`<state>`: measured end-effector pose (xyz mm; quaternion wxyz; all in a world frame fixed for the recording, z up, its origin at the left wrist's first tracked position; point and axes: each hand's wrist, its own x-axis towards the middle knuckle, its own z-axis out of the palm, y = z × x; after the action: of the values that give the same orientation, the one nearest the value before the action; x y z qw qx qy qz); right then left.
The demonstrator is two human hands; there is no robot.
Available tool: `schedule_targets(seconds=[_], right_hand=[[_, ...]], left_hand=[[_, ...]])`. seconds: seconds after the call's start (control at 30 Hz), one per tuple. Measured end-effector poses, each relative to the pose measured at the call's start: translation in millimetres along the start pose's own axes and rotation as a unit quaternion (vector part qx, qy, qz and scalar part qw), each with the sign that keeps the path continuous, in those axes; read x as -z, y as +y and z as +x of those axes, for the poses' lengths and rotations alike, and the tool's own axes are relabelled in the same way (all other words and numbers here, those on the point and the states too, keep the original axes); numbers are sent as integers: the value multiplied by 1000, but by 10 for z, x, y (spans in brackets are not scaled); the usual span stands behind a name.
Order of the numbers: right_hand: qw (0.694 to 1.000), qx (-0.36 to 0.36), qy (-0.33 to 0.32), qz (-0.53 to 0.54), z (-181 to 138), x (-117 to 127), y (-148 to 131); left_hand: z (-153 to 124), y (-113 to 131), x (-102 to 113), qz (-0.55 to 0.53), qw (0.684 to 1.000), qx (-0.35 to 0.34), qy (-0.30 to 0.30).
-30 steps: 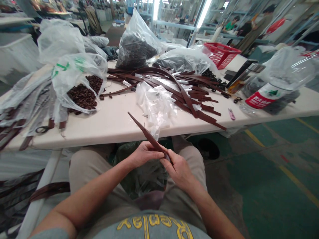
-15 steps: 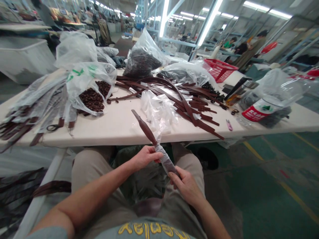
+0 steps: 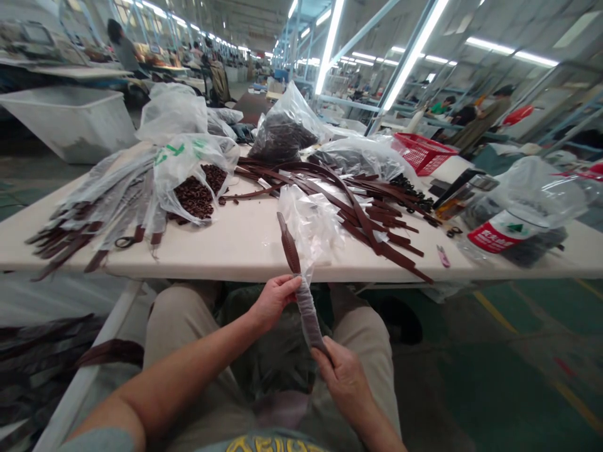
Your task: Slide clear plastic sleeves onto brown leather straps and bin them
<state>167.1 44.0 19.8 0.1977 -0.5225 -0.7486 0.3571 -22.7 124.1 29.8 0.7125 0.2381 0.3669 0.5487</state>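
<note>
A brown leather strap (image 3: 289, 248) slants from the table edge down over my lap. Its far end is bare; a clear plastic sleeve (image 3: 306, 304), bunched in wrinkles, covers the part between my hands. My left hand (image 3: 277, 299) pinches the strap and the sleeve's upper end between thumb and fingers. Lower down, my right hand (image 3: 340, 369) is closed around the near end, which its fingers partly hide. Crumpled clear plastic (image 3: 311, 220) lies on the table just beyond the strap.
Brown straps (image 3: 362, 213) spread across the table's right half; sleeved straps (image 3: 94, 213) lie left. A plastic bag of small brown pieces (image 3: 200, 191), pink thread snips (image 3: 443, 256), a large bottle (image 3: 499, 231) and a red basket (image 3: 424, 154) also stand about. People work in the background.
The strap has turned more upright, and my right hand has moved slightly lower. My left hand now grips nearer the sleeve's upper end. The whole view has shifted.
</note>
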Motion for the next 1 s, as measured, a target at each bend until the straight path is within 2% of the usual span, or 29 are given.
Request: schedule_targets(seconds=[0.07, 0.13, 0.27, 0.4, 0.5, 0.6, 0.73, 0.83, 1.0], right_hand=[[1000, 3, 8, -8, -6, -41, -10], [1000, -23, 3, 14, 8, -46, -25], [988, -75, -38, 133, 137, 54, -118], [956, -98, -32, 276, 350, 213, -272], [927, -125, -89, 342, 443, 368, -327], [919, -118, -152, 344, 443, 536, -307], [909, -131, -200, 341, 397, 657, -262], [912, -134, -207, 329, 370, 653, -247], [938, -101, -195, 268, 275, 650, -208]], left_hand=[[4, -24, -14, -13, 1000, -8, 12], [16, -28, -26, -9, 1000, -9, 12], [17, -36, -52, 1, 1000, 0, -9], [-32, -28, -70, 43, 997, 11, -59], [-48, 77, -40, 51, 995, -10, -82], [-35, 215, 27, 54, 994, -29, -91], [-43, 307, 84, 119, 980, -11, -157], [-95, 332, 44, 154, 968, 12, -196], [-177, 385, -75, 227, 950, 15, -215]])
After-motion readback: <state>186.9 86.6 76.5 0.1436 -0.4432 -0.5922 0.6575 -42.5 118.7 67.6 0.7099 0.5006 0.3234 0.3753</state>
